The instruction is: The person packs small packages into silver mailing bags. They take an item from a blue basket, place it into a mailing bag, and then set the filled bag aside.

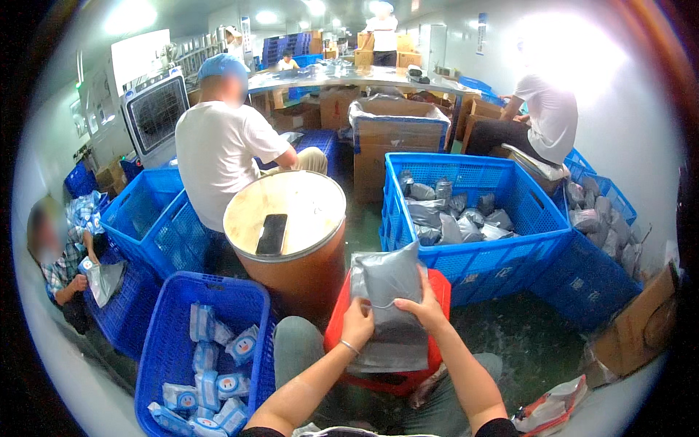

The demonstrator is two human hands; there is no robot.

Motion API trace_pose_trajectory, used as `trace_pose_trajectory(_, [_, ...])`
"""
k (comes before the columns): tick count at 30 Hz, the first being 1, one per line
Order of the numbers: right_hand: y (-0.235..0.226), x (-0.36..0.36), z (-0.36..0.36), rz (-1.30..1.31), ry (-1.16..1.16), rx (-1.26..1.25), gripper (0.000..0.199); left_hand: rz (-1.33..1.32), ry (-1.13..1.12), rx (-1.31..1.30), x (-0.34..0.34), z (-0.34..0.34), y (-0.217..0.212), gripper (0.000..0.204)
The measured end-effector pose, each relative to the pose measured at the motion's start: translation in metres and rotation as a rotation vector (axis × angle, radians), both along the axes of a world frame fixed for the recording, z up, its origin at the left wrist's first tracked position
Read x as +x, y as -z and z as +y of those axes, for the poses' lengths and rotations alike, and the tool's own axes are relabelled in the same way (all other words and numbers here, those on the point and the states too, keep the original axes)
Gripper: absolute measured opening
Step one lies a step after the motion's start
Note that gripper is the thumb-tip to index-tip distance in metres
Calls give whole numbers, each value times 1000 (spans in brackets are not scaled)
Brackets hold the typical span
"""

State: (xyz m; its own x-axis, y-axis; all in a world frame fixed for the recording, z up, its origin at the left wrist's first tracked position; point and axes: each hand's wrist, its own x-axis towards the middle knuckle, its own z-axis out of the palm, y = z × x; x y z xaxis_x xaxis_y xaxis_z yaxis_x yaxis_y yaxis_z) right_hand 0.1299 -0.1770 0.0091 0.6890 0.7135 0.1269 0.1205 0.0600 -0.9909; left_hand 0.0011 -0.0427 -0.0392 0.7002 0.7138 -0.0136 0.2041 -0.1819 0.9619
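Between my knees I hold up a grey plastic mailer bag [389, 288], bulging in its upper half and flatter below. My left hand [357, 325] is closed on its left edge. My right hand [427, 312] grips the right edge, thumb lying across the front. Behind and under the bag is a red stool or tub [435, 349], mostly covered. To my left a blue basket [166, 346] holds several blue-and-white packets of what look like wipes [242, 345]. Ahead on the right, a large blue crate [502, 255] contains several filled grey bags [429, 211].
A brown drum [309, 280] with a pale lid carries a phone [272, 234]. Co-workers sit at left, ahead and right; the person at far left handles a clear-and-grey bag [105, 281]. Cardboard [641, 328] leans at right, near a red-and-white plastic bag [553, 408].
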Motion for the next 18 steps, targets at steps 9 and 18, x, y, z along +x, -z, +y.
trace_pose_trajectory(9, [-70,-21,-98,-404,657,465,120,-165,89,-468,-14,4,-4,25])
trace_pose_trajectory(18, [-147,102,-142,-1372,1407,28,66,52,419,447,-34,-23,-15,32])
